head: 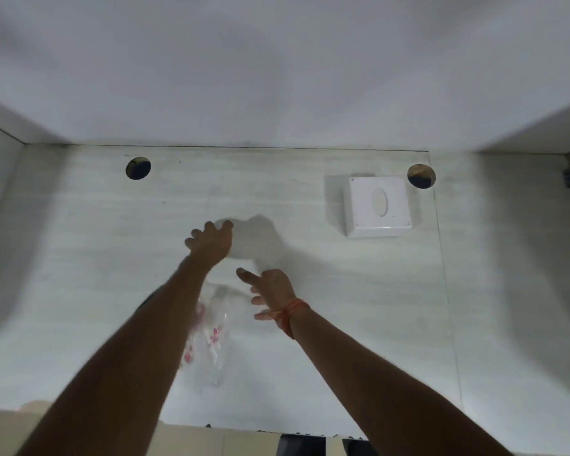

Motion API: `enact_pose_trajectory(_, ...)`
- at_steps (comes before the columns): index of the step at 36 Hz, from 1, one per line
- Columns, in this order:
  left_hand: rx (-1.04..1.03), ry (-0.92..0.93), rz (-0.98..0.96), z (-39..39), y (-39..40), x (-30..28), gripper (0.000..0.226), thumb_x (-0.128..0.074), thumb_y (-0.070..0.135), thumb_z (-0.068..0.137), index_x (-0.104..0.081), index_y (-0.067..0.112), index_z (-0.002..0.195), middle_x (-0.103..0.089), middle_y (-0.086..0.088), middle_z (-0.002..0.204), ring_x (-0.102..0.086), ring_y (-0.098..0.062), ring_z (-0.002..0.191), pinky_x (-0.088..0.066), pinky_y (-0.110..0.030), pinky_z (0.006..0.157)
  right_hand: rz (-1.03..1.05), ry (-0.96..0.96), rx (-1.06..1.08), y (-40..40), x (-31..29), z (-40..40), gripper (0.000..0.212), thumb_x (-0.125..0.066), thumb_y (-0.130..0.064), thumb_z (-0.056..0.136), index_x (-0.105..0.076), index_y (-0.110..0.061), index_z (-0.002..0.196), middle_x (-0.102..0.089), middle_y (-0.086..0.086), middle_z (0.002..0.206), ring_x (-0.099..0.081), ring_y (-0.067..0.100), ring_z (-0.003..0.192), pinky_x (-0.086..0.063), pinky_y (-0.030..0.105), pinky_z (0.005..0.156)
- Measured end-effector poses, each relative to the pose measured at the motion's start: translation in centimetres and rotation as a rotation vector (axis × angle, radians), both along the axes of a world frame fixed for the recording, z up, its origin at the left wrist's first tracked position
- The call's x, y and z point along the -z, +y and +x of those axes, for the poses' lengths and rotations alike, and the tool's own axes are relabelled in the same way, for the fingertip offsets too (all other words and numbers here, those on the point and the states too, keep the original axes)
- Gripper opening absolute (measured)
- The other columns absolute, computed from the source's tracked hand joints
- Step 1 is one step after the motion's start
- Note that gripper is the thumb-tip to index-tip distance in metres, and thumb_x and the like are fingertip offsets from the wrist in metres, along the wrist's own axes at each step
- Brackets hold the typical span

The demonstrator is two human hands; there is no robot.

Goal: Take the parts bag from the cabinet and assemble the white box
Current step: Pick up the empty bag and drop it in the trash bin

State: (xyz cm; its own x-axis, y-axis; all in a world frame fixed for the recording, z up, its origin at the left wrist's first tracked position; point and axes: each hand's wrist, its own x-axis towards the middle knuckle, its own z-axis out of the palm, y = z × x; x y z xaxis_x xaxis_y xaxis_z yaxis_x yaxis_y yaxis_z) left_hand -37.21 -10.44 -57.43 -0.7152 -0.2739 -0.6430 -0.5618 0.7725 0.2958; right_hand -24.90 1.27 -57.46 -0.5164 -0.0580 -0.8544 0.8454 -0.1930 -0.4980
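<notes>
You are looking into a pale cabinet (79, 258), its floor streaked light grey and its side walls rising left and right. Both your bare arms reach forward over that floor. Between them, on the near middle of the floor, lies a clear plastic bag (211, 337) with small pink and white parts inside; it is blurred, and your left forearm covers its left edge. Far to the right sits a white box (377, 207) with an oval opening in its top, apart from both hands. Your left hand (211, 241) is stretched furthest in, fingers spread wide and gripping nothing. Your right hand (272, 292) sits nearer, just past the far end of the bag, fingers loose and open, holding nothing; a red thread (290, 315) circles its wrist. Two round holes (138, 167) pierce the far floor, one at the left, one just right of the box.
</notes>
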Motion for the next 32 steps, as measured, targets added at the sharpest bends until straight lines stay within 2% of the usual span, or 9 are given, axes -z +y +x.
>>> enact_pose_trajectory(6, -0.24, 0.382, 0.475, 3.0, -2.1, -1.3, 0.051, -0.045, 0.032, 0.084, -0.057, 0.007, 0.127, -0.054, -0.028, 0.132, -0.054, -0.046, 0.112, -0.043, -0.053, 0.097, 0.502, 0.334, -0.365, -3.7, -1.9, 5.9, 0.113, -0.07, -0.07, 0.068, -0.019, -0.013, 0.151, -0.038, 0.01, 0.148, -0.041, 0.028, 0.136, -0.036, 0.036, 0.11)
enact_pose_trajectory(8, -0.166, 0.489, 0.366, 3.9, -3.8, -3.2, 0.052, -0.05, 0.032, 0.084, -0.056, 0.009, 0.131, -0.056, -0.02, 0.133, -0.056, -0.032, 0.112, -0.042, -0.042, 0.098, 0.531, 0.414, -0.475, -4.6, -2.0, 7.6, 0.111, -0.066, -0.072, 0.07, -0.016, -0.015, 0.152, -0.038, 0.009, 0.148, -0.04, 0.028, 0.134, -0.036, 0.039, 0.111)
enact_pose_trajectory(10, -0.154, 0.606, 0.051, 6.0, -6.9, -4.5, 0.06, -0.057, 0.038, 0.083, -0.051, 0.015, 0.138, -0.049, -0.017, 0.142, -0.043, -0.033, 0.133, -0.031, -0.053, 0.11, 0.563, 0.434, -0.56, -5.2, -1.8, 8.8, 0.111, -0.063, -0.075, 0.071, -0.016, -0.014, 0.151, -0.039, 0.009, 0.145, -0.042, 0.029, 0.131, -0.039, 0.041, 0.108)
enact_pose_trajectory(13, -0.631, 0.419, -0.196, 15.1, -12.5, -3.5, 0.096, -0.052, 0.074, 0.079, -0.023, 0.023, 0.154, -0.013, -0.02, 0.162, -0.006, -0.044, 0.149, -0.005, -0.068, 0.112, 0.527, 0.399, -0.58, -6.1, -1.6, 10.9, 0.113, -0.065, -0.073, 0.07, -0.015, -0.014, 0.152, -0.038, 0.011, 0.147, -0.04, 0.032, 0.133, -0.04, 0.043, 0.108)
enact_pose_trajectory(15, -0.884, 0.099, -0.033, 21.9, -12.5, -2.1, 0.126, -0.046, 0.093, 0.061, -0.012, 0.019, 0.156, -0.013, -0.025, 0.16, -0.015, -0.052, 0.145, -0.013, -0.066, 0.115, 0.483, 0.337, -0.564, -6.6, -1.3, 12.3, 0.112, -0.069, -0.07, 0.069, -0.017, -0.014, 0.151, -0.037, 0.012, 0.148, -0.04, 0.033, 0.134, -0.041, 0.043, 0.108)
enact_pose_trajectory(17, -0.953, -0.065, 0.055, 26.1, -10.2, -1.8, 0.112, -0.05, 0.086, 0.07, -0.021, 0.016, 0.154, -0.024, -0.029, 0.154, -0.03, -0.052, 0.137, -0.03, -0.062, 0.109, 0.435, 0.291, -0.557, -7.5, -0.9, 13.7, 0.105, -0.073, -0.065, 0.068, -0.025, -0.014, 0.146, -0.044, 0.011, 0.141, -0.047, 0.03, 0.128, -0.046, 0.04, 0.102)
enact_pose_trajectory(22, -0.942, 0.133, 0.177, 25.8, -7.2, -1.9, 0.075, -0.046, 0.061, 0.082, -0.045, 0.014, 0.14, -0.05, -0.019, 0.139, -0.049, -0.04, 0.123, -0.041, -0.054, 0.104, 0.273, 0.181, -0.392, -8.7, 0.2, 13.8, 0.055, -0.078, -0.042, 0.076, -0.052, -0.017, 0.118, -0.067, 0.001, 0.107, -0.066, 0.02, 0.094, -0.055, 0.028, 0.074)
enact_pose_trajectory(29, -0.676, 0.183, 0.085, 25.7, -6.4, -0.9, 0.043, -0.045, 0.032, 0.09, -0.056, 0.016, 0.13, -0.064, -0.019, 0.117, -0.058, -0.041, 0.112, -0.046, -0.052, 0.099, 0.321, 0.171, -0.317, -5.2, 0.6, 12.3, 0.025, -0.075, -0.023, 0.079, -0.059, -0.012, 0.095, -0.063, 0.001, 0.084, -0.063, 0.022, 0.079, -0.058, 0.047, 0.082)
enact_pose_trajectory(32, -0.625, 0.184, 0.014, 26.2, -5.6, -0.6, 0.046, -0.055, 0.032, 0.093, -0.052, 0.014, 0.135, -0.053, -0.02, 0.131, -0.047, -0.04, 0.124, -0.039, -0.052, 0.102, 0.333, 0.183, -0.378, -4.2, 0.7, 12.1, 0.02, -0.075, -0.022, 0.078, -0.06, -0.016, 0.09, -0.065, 0.003, 0.087, -0.069, 0.031, 0.089, -0.058, 0.048, 0.081)
